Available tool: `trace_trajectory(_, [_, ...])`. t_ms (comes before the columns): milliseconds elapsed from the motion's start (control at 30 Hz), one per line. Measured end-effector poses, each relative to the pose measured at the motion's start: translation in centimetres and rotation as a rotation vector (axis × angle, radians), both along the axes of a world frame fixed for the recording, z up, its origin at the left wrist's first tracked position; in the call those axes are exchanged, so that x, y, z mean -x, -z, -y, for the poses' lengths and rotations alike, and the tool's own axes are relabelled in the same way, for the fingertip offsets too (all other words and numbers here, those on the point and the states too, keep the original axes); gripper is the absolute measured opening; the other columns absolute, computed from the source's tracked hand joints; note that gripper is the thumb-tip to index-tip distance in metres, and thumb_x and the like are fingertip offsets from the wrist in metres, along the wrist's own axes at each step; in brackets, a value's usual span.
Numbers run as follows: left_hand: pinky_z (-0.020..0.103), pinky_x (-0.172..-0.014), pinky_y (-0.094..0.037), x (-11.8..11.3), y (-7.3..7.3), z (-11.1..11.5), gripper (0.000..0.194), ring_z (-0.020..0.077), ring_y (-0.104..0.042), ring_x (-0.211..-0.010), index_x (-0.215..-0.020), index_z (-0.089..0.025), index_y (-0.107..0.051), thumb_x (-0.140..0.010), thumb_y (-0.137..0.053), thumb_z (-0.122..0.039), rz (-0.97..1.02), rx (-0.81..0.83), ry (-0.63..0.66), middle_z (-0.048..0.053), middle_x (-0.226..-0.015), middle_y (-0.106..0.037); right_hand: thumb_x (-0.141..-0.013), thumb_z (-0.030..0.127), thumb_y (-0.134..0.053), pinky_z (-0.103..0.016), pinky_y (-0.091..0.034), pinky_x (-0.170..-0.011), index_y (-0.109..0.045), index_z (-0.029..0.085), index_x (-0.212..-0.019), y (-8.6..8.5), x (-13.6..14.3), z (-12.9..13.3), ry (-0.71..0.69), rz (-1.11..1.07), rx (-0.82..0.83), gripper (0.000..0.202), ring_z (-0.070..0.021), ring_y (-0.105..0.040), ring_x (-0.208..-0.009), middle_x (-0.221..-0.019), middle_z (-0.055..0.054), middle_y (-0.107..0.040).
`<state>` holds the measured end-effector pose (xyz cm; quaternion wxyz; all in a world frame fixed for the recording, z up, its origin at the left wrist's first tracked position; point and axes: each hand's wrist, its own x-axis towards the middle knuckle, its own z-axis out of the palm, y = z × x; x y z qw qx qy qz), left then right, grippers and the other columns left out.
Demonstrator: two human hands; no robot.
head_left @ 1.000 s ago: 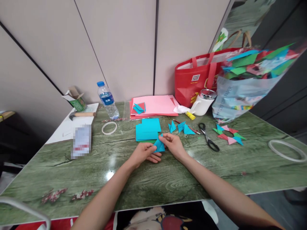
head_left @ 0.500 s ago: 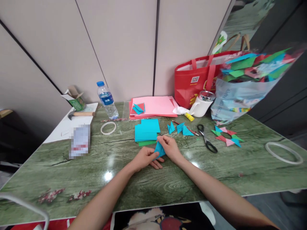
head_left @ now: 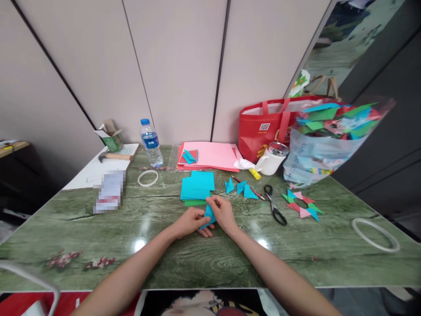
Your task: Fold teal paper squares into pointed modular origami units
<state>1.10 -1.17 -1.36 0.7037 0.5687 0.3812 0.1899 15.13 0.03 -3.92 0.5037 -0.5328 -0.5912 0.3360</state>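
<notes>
My left hand (head_left: pixel 190 224) grips the lower left of a folded piece of blue paper (head_left: pixel 209 213), thumb on top and fingers beneath it. My right hand (head_left: pixel 224 214) pinches the upper part of the same paper, covering part of it. Just beyond my hands lies a stack of blue paper squares (head_left: pixel 194 188), with green paper (head_left: pixel 194 203) showing under its near edge. To the right of the stack are several folded blue pieces (head_left: pixel 241 187) beside a thin pencil-like stick (head_left: pixel 258 193).
Black-handled scissors (head_left: pixel 274 206) and a multicoloured paper ring (head_left: pixel 305 205) lie to the right. Behind stand a white mug (head_left: pixel 272 160), a red bag (head_left: pixel 251 131) and a clear bag of folded paper (head_left: pixel 305 153). A water bottle (head_left: pixel 152 149) and hammer (head_left: pixel 116 156) are at left.
The camera view has tilted and shifted, so the whole scene sits differently in the picture. Both hands keep hold of the blue paper, with little visible change in their grip.
</notes>
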Motion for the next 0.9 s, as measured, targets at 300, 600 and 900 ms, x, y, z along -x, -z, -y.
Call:
trace_trajectory(300, [0.030,-0.057,-0.052,0.0,-0.1,-0.2,0.038,0.0182,-0.066,-0.060,-0.076,-0.010,-0.058,-0.066,-0.060,-0.047,-0.020,0.007,0.019,0.010,-0.077,-0.068,-0.077,0.041,-0.046,-0.021,-0.031,-0.042,-0.054,0.017,-0.078,0.2,-0.1,-0.3,-0.042,-0.043,0.024,0.026,-0.0102,-0.039,-0.044,-0.055,0.002,-0.051])
trace_trajectory(600, [0.032,-0.060,-0.052,0.3,-0.9,-1.2,0.039,0.0190,-0.066,-0.061,-0.076,-0.009,-0.060,-0.061,-0.066,-0.045,-0.042,0.084,0.021,0.012,-0.076,-0.068,-0.076,0.044,-0.048,-0.021,-0.031,-0.042,-0.055,0.016,-0.078,0.3,-0.1,-0.7,-0.038,-0.103,0.041,0.029,-0.0101,-0.040,-0.045,-0.052,0.004,-0.047])
trace_trajectory(900, [0.030,-0.053,-0.051,0.7,-0.5,-1.1,0.037,0.0183,-0.065,-0.056,-0.069,-0.008,-0.059,-0.059,-0.069,-0.043,-0.018,-0.005,-0.118,0.013,-0.073,-0.069,-0.074,0.046,-0.050,-0.021,-0.031,-0.045,-0.053,0.015,-0.055,0.5,-0.2,-0.9,-0.039,-0.078,-0.001,0.036,-0.0095,-0.038,-0.047,-0.048,0.004,-0.043])
